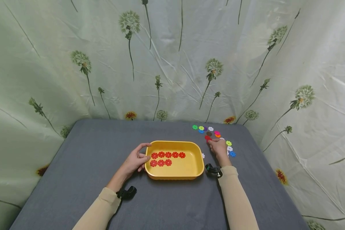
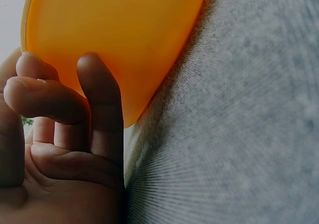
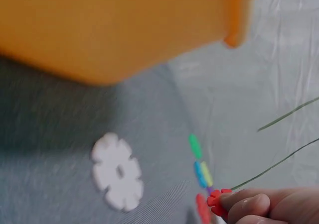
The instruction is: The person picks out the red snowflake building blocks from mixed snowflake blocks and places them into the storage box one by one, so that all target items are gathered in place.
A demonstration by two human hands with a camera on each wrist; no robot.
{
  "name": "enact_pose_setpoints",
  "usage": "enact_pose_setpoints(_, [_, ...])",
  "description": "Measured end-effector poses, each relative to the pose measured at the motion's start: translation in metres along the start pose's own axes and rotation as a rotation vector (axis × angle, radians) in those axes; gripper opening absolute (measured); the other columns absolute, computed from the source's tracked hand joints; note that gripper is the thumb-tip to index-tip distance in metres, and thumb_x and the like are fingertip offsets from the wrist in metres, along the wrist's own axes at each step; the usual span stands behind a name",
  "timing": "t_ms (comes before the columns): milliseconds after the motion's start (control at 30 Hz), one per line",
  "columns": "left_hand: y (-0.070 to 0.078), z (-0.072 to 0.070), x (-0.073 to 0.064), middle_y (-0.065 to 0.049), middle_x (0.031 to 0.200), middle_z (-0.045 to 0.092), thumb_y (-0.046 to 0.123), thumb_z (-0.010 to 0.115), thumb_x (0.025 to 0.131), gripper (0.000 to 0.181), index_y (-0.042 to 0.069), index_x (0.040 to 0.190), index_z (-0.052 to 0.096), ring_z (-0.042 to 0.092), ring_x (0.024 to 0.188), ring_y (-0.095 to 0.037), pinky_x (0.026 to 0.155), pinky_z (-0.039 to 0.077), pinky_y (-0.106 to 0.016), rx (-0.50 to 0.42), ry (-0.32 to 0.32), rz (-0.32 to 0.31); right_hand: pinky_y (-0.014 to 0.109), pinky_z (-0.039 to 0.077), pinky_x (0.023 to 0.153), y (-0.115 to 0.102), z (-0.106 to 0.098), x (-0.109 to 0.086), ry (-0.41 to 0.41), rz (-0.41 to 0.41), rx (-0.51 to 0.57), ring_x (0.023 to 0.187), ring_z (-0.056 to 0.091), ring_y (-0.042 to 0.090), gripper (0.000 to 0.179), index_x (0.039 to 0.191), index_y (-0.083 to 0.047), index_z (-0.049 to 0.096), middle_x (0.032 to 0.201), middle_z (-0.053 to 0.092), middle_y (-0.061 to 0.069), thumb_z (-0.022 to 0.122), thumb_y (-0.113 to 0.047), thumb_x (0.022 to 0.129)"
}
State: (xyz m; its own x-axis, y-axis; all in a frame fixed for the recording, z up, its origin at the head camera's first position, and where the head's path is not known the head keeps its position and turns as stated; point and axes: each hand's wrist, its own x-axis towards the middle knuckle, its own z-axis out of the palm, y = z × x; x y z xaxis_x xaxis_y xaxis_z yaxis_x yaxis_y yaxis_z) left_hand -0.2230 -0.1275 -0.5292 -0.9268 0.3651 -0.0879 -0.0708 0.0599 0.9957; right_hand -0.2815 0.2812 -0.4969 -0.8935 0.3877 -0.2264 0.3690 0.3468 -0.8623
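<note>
A yellow plastic tray [image 1: 189,164] stands in the middle of the table, with two rows of red notched discs [image 1: 168,154] lying inside it. My left hand [image 1: 135,159] grips the tray's left end, thumb at the rim and other fingers against the outer wall. Beyond the tray's right side, my right hand [image 1: 218,148] pinches a small red notched disc [image 3: 218,202] between thumb and fingertips. Another red disc [image 3: 203,209] lies close by on the cloth.
Loose notched discs in several colours lie at the back right, among them a green one [image 1: 195,127] and a blue one [image 1: 232,154]. Beside the tray's right wall is a white disc [image 3: 118,172]. A dandelion-print curtain [image 1: 178,73] hangs behind the grey-covered table [image 1: 103,134].
</note>
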Motion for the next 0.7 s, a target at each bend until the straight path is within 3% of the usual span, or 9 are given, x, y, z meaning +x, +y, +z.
enact_pose_setpoints(333, [0.001,0.0,-0.001,0.003,0.063,0.061,0.009,0.068,0.101,0.06,0.012,0.155,0.041,0.048,0.043,-0.009,0.044,0.044,-0.02,0.003,0.001,0.0,0.016,0.04,0.05,-0.021,-0.006,-0.017,-0.066,-0.009,0.125,0.052,0.047,0.004,0.035,0.124,0.003,0.068,0.064,0.057,-0.004,0.071,-0.023,0.1])
enact_pose_setpoints(700, [0.0,0.0,0.0,0.003,0.062,0.06,0.006,0.066,0.101,0.059,0.012,0.154,0.041,0.048,0.042,-0.009,0.044,0.044,-0.02,0.003,0.002,0.003,0.02,0.033,0.047,-0.041,-0.007,-0.042,-0.15,-0.05,0.162,0.049,0.04,0.007,0.04,0.125,-0.003,0.07,0.065,0.054,-0.005,0.075,-0.033,0.1])
